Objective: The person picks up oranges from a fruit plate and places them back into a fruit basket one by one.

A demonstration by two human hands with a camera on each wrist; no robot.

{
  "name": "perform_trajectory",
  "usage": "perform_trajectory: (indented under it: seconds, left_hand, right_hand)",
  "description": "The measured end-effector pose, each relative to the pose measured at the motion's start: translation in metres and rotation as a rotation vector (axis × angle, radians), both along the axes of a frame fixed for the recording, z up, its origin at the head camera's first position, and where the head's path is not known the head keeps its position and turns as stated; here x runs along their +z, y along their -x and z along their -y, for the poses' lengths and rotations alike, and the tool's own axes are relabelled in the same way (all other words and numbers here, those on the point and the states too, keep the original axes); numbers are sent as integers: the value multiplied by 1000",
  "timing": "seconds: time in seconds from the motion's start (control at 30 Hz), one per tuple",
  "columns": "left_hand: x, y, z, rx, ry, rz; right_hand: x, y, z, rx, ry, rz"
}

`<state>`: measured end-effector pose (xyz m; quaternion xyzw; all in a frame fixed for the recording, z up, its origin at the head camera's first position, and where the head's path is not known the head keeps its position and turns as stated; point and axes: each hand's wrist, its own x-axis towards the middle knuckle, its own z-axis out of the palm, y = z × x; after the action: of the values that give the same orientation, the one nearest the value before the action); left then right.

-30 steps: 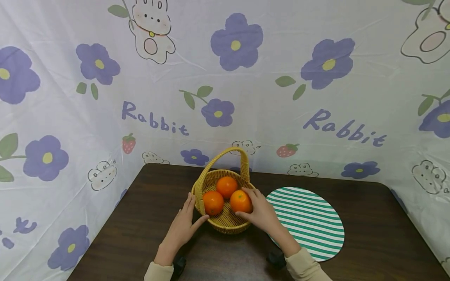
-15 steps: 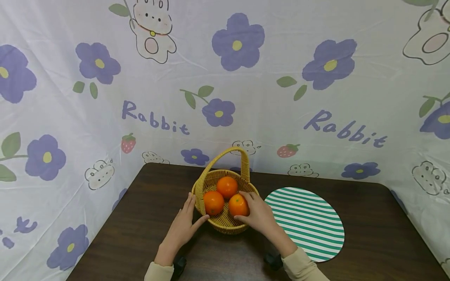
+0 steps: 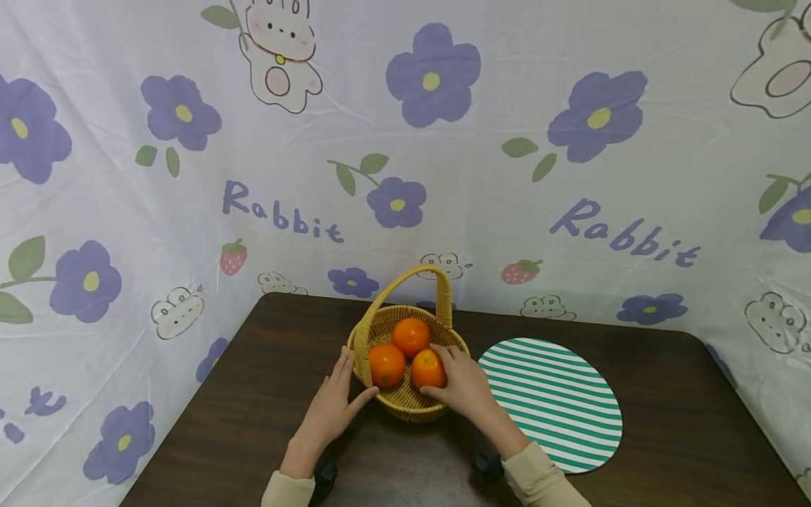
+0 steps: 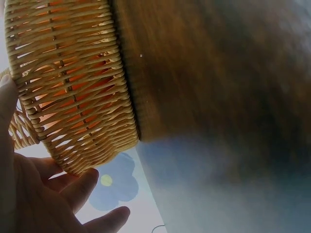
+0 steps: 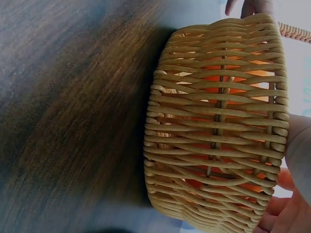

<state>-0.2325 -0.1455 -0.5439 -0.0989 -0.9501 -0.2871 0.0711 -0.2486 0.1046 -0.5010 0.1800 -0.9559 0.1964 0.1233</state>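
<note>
In the head view, a yellow wicker basket [image 3: 412,410] with an arched handle holds three oranges. One orange [image 3: 386,365] lies at the left, another orange [image 3: 410,336] at the back. My right hand [image 3: 465,384] reaches over the basket's right rim, thumb and fingers round the right-hand orange [image 3: 427,368]. My left hand [image 3: 326,408] rests against the basket's left side by the handle's foot, its fingers fairly straight and thumb at the front rim. Through the weave in the right wrist view, orange skin shows; the right fingertips are partly hidden behind the rim.
A round mat [image 3: 551,405] with green and white stripes lies right of the basket on the dark wooden table [image 3: 253,394]. Behind stands a white cloth [image 3: 481,183] printed with purple flowers and rabbits.
My right hand has shifted slightly left and down with its orange, towards the left orange inside the basket. My left hand has kept its place at the basket.
</note>
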Motion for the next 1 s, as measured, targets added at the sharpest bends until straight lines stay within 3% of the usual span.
perform_trajectory:
  seconds: [0.33, 0.6, 0.87, 1.0]
  left_hand:
    - [0, -2, 0, -4, 58, -13]
    - [0, -8, 1, 0, 127, -33]
    - [-2, -17, 3, -20, 190, -138]
    - [0, -23, 3, -22, 207, -162]
  right_hand:
    - [4, -2, -1, 29, 3, 29]
    - [3, -5, -8, 40, 80, 45]
    - [5, -12, -19, 86, 128, -59]
    - [6, -17, -26, 87, 121, -70]
